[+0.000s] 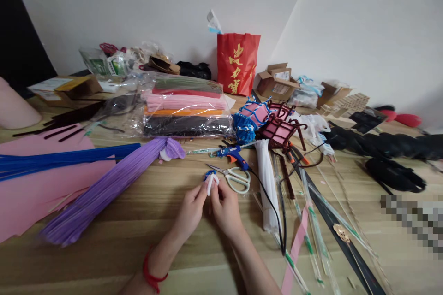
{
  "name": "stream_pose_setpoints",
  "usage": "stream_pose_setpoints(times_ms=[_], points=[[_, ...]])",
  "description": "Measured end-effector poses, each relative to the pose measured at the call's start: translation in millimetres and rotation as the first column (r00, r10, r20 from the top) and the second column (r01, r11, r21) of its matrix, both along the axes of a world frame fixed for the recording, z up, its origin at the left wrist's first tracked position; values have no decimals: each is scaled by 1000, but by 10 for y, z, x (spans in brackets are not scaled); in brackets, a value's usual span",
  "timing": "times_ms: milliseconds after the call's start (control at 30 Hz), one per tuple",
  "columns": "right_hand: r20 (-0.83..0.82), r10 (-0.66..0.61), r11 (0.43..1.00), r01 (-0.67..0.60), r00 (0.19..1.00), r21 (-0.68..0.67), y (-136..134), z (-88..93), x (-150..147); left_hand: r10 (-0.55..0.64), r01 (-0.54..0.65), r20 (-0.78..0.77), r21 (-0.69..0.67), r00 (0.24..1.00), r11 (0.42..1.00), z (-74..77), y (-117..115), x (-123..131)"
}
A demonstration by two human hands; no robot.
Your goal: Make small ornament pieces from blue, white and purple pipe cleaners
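Far left, pink sheets flat on wooden tabletop, blue pipe cleaners lying across them; purple pipe-cleaner bundle slants alongside, partly overlapping the sheets. Clear-wrapped stack of coloured bundles behind. Left hand, red cord bracelet on its wrist, thumb and fingers pinched closed on a small bent white pipe cleaner, front centre of table; blue coiled piece right at it, can't tell if joined. Right hand pinches the same white piece from the other side, fingertips nearly meeting the left's. Just beyond: blue glue gun, then white-handled scissors, near the right hand. Further right, white pipe-cleaner bundle, dark-red-framed pink lantern shape behind, long black strip running diagonally.
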State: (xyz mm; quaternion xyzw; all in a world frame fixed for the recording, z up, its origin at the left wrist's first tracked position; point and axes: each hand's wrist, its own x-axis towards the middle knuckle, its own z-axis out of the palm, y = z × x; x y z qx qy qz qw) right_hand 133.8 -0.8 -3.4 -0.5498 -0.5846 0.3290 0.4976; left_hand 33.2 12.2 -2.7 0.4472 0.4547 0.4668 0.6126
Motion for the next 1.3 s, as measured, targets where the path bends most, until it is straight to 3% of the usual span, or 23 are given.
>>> stream_pose_setpoints(times_ms=[200,367,600,767,933,1067,1200,1300], points=[[-114,50,997,-56,992,-46,-1,3,-28,13,46,323,-173,946,984,37,-15,50],[-89,44,999,-44,995,10,-7,38,-38,-30,110,416,-170,909,979,91,-32,49],[-73,89,994,-85,993,62,-37,36,-34,-97,265,594,-202,798,943,29,-20,-16],[-15,100,989,-97,995,107,-56,14,-27,-104,268,569,-214,816,939,95,-18,-71],[188,47,993,-67,981,102,-63,-33,-16,-12,173,514,-266,858,948,97,4,-54],[242,41,995,-61,969,76,-64,-78,-21,44,79,454,-249,890,965,69,-2,-19],[185,40,998,-47,982,34,-53,-94,-49,77,16,381,-235,921,972,55,-4,-13],[75,32,999,-34,997,24,-38,-79,-63,62,41,421,-230,905,972,75,11,-18]])
